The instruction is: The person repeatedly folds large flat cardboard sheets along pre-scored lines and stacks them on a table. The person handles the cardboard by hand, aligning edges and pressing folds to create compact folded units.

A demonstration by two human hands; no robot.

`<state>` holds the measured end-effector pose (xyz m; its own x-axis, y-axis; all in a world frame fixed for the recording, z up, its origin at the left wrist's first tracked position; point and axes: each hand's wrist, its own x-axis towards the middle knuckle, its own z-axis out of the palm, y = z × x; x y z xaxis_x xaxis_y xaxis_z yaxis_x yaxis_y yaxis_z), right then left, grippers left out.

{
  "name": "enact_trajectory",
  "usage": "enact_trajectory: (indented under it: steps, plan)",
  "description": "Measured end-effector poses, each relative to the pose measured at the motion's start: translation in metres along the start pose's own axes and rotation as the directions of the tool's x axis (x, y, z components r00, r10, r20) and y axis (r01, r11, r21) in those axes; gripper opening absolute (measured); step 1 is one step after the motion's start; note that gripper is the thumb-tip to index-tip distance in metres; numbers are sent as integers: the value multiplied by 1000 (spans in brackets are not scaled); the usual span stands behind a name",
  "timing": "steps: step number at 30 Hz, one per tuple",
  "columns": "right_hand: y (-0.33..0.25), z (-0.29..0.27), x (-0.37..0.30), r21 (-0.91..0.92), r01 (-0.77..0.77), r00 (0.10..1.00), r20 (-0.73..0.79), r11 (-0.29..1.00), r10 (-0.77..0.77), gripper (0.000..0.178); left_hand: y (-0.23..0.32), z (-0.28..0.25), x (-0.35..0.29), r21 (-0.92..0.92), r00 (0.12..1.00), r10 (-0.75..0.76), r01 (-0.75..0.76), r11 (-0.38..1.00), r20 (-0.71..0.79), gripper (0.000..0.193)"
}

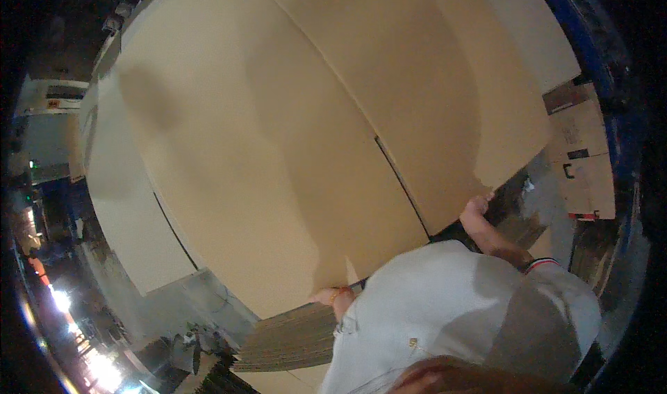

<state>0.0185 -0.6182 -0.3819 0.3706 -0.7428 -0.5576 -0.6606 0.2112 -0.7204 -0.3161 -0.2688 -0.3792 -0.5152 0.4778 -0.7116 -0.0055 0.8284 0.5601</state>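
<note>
A very large tan cardboard sheet (243, 151) fills the middle of the view. A crease runs across it, ending in a dark slot at the near edge, and paler flaps lie along its left and far right. My left hand (332, 296) is closed on the near edge, left of the slot, its fingers partly hidden. To the right of the slot, my right hand (476, 206) grips the same edge, fingers curled against the board. Beneath the sheet, by my left hand, lies a thick stack of cardboard sheets (292, 342).
Printed cardboard boxes (582, 178) stand at the right, beside a blue frame (590, 19). Dark clutter (184, 352) lies on the floor at lower left, near bright lights (101, 370). Behind the sheet's left edge is pale equipment (55, 102).
</note>
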Motion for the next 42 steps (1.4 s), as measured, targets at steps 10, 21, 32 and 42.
enact_trajectory:
  steps: [10, 21, 32, 42]
  plan:
    - [4, 18, 20, -44, -21, 997, -71, 999, 18, 37, -45, 24, -50, 353, 987, 146, -111, 929, -73, 55]
    - [-7, 9, 95, -231, 12, 975, -211, 973, -62, 34, 5, 93, -31, 942, 687, 725, -211, 260, -46, 47]
    - [-512, 164, 138, 268, 795, 425, 395, 544, -815, 53, 530, 267, -59, 199, 311, 866, -947, 251, 392, 56]
    - [-630, 206, 60, 376, 586, 425, 612, 717, -668, 86, 550, 160, -95, -199, 385, 801, -834, 515, 459, 67]
